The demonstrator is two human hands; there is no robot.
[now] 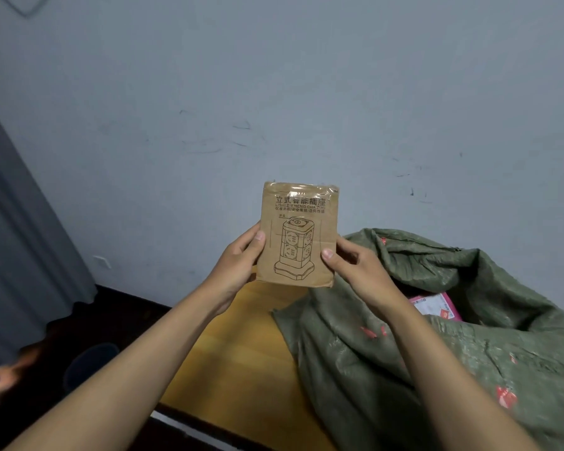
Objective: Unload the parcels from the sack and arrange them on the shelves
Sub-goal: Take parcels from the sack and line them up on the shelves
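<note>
Above the green sack (437, 320), both hands' fingers (328, 254) clamp a cardboard parcel (298, 236) printed "立式智能插座".

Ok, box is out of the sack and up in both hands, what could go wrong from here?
1. The left hand and right hand pinch only the side edges of the cardboard box; it might slip.
2. The green sack slumps open on the wooden table near the edge; it may slide or tip.
3. No shelves are in view, so turning to find them could snag the sack.
</note>
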